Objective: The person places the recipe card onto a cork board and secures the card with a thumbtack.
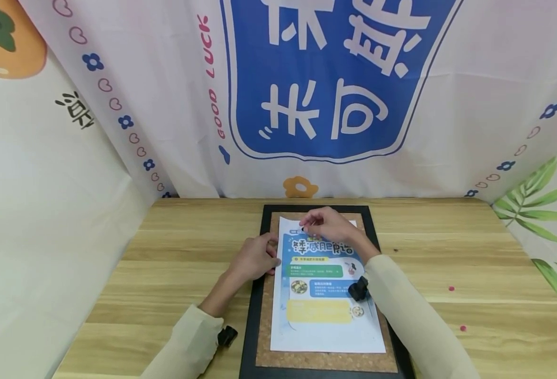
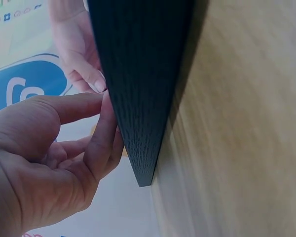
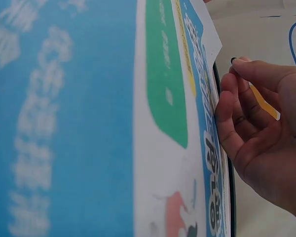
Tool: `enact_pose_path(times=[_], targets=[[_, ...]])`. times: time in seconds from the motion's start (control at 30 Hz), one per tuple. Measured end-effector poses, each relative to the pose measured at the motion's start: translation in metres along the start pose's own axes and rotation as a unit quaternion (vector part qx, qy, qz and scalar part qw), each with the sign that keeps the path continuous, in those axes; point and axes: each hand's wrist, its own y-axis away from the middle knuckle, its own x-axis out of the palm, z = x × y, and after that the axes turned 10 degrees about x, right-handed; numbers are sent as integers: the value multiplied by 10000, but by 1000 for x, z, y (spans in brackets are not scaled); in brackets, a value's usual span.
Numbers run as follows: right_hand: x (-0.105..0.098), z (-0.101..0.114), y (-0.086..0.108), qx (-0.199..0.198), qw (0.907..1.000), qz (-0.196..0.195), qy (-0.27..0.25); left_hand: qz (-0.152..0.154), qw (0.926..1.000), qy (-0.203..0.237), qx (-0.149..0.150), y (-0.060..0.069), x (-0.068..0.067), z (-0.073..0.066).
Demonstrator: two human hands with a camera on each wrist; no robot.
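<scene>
Right hand (image 1: 330, 225) touches poster (image 1: 323, 289), long axis running near to far, heading (image 1: 323, 246) farthest

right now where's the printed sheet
In the head view, below and right of centre, the printed sheet lies on the cork board, partly beneath the right hand.

From my remote station I observe a wood-grain table (image 1: 165, 295). Directly on it lies a dark-framed cork board (image 1: 326, 360), flat near mid-table. To its right I note two pink specks, the far one (image 1: 451, 288) and the near one (image 1: 463, 328), apart, too small to identify.
</scene>
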Motion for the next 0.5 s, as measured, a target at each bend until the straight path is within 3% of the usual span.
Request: enact_pose_path(times=[0.5], targets=[[1, 7, -5, 79, 9999, 32, 85, 88, 9999, 117, 48, -1, -1, 2]])
